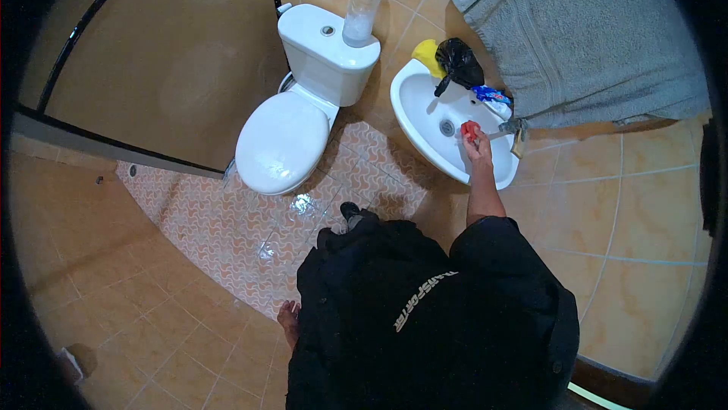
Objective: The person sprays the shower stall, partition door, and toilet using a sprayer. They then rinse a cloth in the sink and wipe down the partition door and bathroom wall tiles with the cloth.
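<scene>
Over the white sink basin (418, 118), my right hand (478, 149) is closed around a small red, soft-looking thing (470, 131), whose kind I cannot make out. The metal tap (510, 127) is just to the right of this hand, and the drain (447, 128) is to its left. Down at my side hangs my left hand (288, 319), partly hidden by the black clothing; its fingers look loosely apart, with nothing seen in them.
On the sink's back rim are a yellow item (428, 56), a black plastic bag (459, 62) and a blue-and-white packet (491, 95). A grey towel (576, 38) hangs at right. Left stands a toilet (284, 141) with a clear bottle (364, 8) on its tank.
</scene>
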The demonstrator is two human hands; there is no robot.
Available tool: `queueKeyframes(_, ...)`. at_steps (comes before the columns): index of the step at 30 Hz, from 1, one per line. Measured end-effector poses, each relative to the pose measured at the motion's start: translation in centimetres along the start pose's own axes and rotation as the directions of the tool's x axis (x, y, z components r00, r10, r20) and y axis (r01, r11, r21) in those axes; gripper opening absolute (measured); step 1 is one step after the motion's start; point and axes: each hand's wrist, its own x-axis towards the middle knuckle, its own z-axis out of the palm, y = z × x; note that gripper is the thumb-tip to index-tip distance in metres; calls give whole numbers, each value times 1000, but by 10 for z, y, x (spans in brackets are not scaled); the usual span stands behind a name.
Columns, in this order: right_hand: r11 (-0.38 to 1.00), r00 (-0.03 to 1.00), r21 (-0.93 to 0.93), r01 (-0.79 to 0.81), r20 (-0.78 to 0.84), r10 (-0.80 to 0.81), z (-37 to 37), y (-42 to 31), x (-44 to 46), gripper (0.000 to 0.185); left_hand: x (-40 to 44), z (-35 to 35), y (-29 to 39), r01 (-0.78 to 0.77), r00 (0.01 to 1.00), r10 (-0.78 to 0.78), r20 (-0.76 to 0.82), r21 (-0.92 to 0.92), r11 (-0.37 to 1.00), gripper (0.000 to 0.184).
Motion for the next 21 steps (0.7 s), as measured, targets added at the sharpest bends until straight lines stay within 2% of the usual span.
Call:
queueKeyframes(2, 998, 997, -27, 57, 51, -56, -4, -3, 7, 20, -9, 9, 11, 15, 1000, -15, -5, -23, 1000, 39)
queueKeyframes(4, 998, 999, 43, -41, 29, 40, -7, -10, 10, 17, -12, 11, 17, 31, 999, -32, -12, -45, 999, 38)
queueKeyframes(5, 998, 999, 44, -43, 29, 42, -13, -15, 13, 17, -2, 5, 14, 87, 996, -85, 24, -132, 987, 38)
queueKeyframes(6, 984, 988, 126, -129, 99, 116, -20, -20, 14, 17, 6, -1, 9, 145, 989, -134, 64, -215, 966, 38)
queueKeyframes(7, 955, 967, 201, -217, 176, 182, -25, -22, 15, 17, 3, 2, 10, 144, 989, -133, 63, -215, 966, 38)
queueKeyframes(8, 955, 967, 203, -217, 176, 183, -10, -19, -1, 17, -2, 7, 11, 84, 996, -84, 4, -184, 979, 38)
queueKeyframes(10, 998, 985, 60, -10, -169, 20, 47, -15, -54, 17, -9, 12, 11, 25, 998, -33, -51, -148, 989, 39)
queueKeyframes(11, 998, 986, 60, -10, -168, 20, 36, -14, -42, 17, -12, 13, 11, 27, 999, -34, -38, -169, 985, 39)
queueKeyframes(13, 994, 997, 94, 57, 46, -61, 1, -7, -7, 17, -15, 15, 11, 31, 999, -36, -26, -190, 981, 39)
queueKeyframes(14, 994, 997, 94, 56, 46, -61, -10, -4, 10, 17, -14, 15, 11, 42, 999, -47, -22, -188, 981, 38)
queueKeyframes(16, 963, 975, 152, 221, -70, -213, -24, 2, 34, 14, -11, 11, 8, 65, 998, -69, -14, -183, 981, 38)
queueKeyframes(17, 963, 975, 153, 220, -72, -212, -15, 1, 26, 14, -8, 8, 6, 75, 997, -79, -11, -180, 981, 38)
queueKeyframes(19, 974, 982, 206, 92, -180, -55, 2, -5, 10, 10, -2, 5, 4, 98, 995, -99, 0, -172, 980, 38)
queueKeyframes(20, 974, 982, 206, 93, -180, -55, -10, -6, 21, 10, -1, 5, 4, 108, 994, -109, 6, -170, 980, 38)
queueKeyframes(21, 983, 997, 177, 43, -77, -30, -22, -8, 32, 15, 0, 4, 3, 119, 993, -119, 10, -166, 979, 37)
